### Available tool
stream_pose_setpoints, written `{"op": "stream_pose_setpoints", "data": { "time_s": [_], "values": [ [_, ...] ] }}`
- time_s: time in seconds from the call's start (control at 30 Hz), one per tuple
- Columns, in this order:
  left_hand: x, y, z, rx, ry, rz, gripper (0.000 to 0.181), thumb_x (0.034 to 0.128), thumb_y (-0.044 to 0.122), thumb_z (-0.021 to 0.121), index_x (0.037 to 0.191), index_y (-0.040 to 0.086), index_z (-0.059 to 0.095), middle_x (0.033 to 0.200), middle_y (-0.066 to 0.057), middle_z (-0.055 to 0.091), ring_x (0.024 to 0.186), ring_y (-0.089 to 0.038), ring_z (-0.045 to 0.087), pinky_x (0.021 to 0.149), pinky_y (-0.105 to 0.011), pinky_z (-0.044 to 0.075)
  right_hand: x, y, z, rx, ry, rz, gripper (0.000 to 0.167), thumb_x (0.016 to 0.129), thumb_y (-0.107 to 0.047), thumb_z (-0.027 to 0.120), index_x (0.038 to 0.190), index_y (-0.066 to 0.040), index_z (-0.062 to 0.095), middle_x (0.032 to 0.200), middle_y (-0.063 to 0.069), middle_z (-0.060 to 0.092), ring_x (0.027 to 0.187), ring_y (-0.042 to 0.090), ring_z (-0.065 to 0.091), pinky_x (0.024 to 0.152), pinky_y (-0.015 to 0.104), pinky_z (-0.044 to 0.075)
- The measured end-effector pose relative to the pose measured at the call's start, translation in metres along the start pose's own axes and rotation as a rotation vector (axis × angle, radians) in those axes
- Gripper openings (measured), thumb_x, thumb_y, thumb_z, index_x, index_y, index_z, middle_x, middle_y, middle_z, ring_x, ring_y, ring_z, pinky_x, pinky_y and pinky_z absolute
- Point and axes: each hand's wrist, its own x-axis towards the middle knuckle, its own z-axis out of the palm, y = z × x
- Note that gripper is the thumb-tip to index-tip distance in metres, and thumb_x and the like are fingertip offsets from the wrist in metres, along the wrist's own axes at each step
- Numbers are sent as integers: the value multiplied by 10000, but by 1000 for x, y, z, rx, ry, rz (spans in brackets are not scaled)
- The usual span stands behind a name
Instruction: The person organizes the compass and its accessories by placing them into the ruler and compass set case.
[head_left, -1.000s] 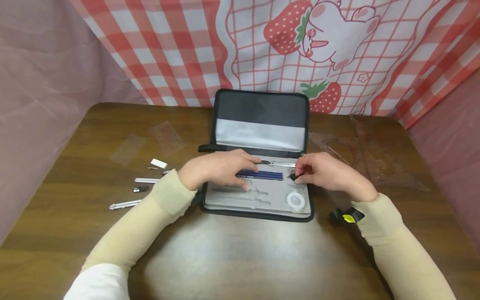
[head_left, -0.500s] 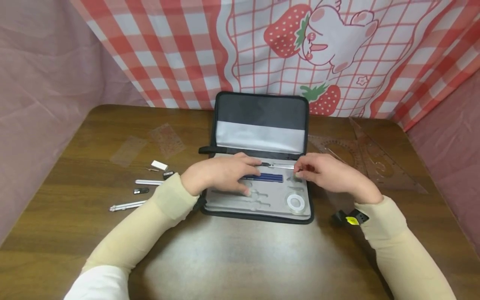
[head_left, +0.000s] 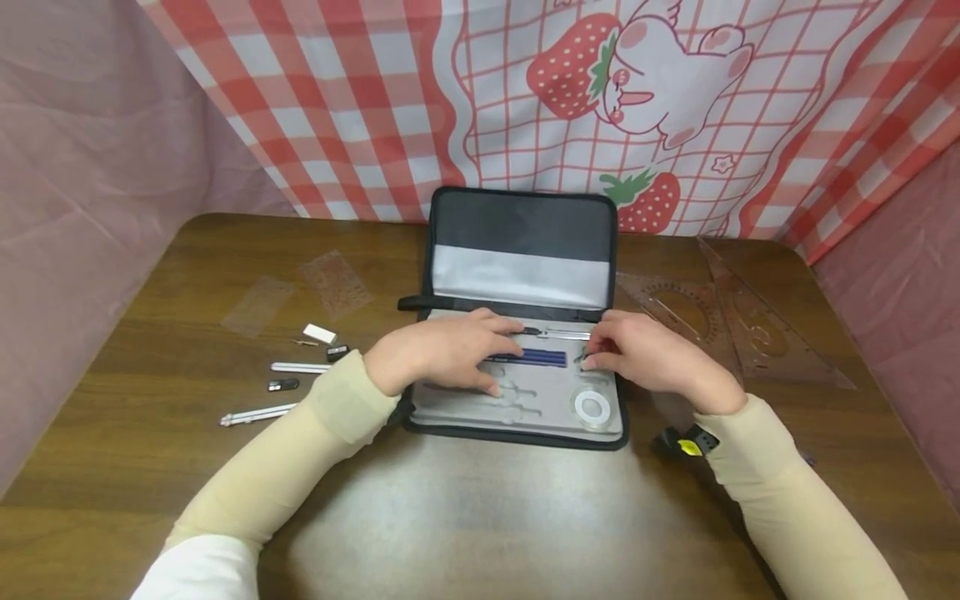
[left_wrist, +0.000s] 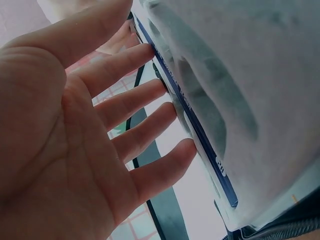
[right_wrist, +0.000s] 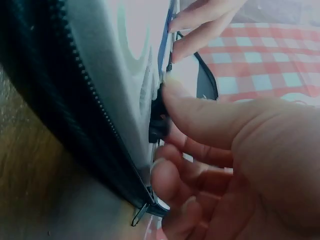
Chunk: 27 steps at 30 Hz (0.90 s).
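An unzipped instrument case [head_left: 517, 437] lies spread on the table, its grey moulded tray [head_left: 450, 402] facing up. My left hand [head_left: 442, 350] reaches over the tray with fingers extended, fingertips at the blue pencils [head_left: 543, 357]; in the left wrist view one blue pencil [left_wrist: 192, 117] runs beside those fingertips. At the tray's right side my right hand [head_left: 645, 354] pinches a small black part [right_wrist: 159, 120] between thumb and fingers, over a recess. Its exact kind is hidden by the fingers. A metal compass [head_left: 562, 335] lies in the top row, between both hands.
A white tape-like ring [head_left: 592, 408] sits in the tray's lower right. Left on the table are an eraser [head_left: 320, 334], a sharpener [head_left: 337, 353], a black cap-like piece [head_left: 282, 385] and silver instruments [head_left: 257, 414]. Clear set squares [head_left: 780, 333] lie right.
My right hand has shifted and turned slightly, lowering toward the tray with the black part, which is more covered by fingers than at first. The left hand stays about where it was.
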Motion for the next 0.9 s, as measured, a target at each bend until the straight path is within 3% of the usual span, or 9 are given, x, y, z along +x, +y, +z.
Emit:
{"op": "stream_pose_setpoints", "data": {
  "time_s": [0.2,0.33,0.53,0.9],
  "values": [
    [0,-1,-1,-8,0,2,565,959,439,646,1476,272,489,1627,56,228,1456,-144,216,1108,-381,333,3,-3,1,9,27,114,209,885,-254,778,830,-76,684,698,6,563,630,171,483,556,324,382],
    [-1,-1,-1,-10,4,3,553,964,440,637,1471,272,494,1624,57,236,1453,-146,220,1110,-382,330,5,-1,1,73,37,178,234,856,-272,805,840,-80,672,653,1,571,573,160,516,526,321,413],
    [-1,-1,-1,-14,5,8,552,966,444,632,1470,267,496,1622,49,242,1454,-157,222,1113,-387,325,3,7,-2,220,-11,180,81,900,-153,757,947,-91,736,765,17,645,634,172,579,571,325,514],
    [0,0,0,-3,4,7,560,966,459,626,1475,272,490,1625,50,237,1456,-164,222,1113,-396,328,3,13,0,256,-9,193,59,880,-114,771,939,-112,772,772,24,633,688,210,542,606,336,486]
  ]
}}
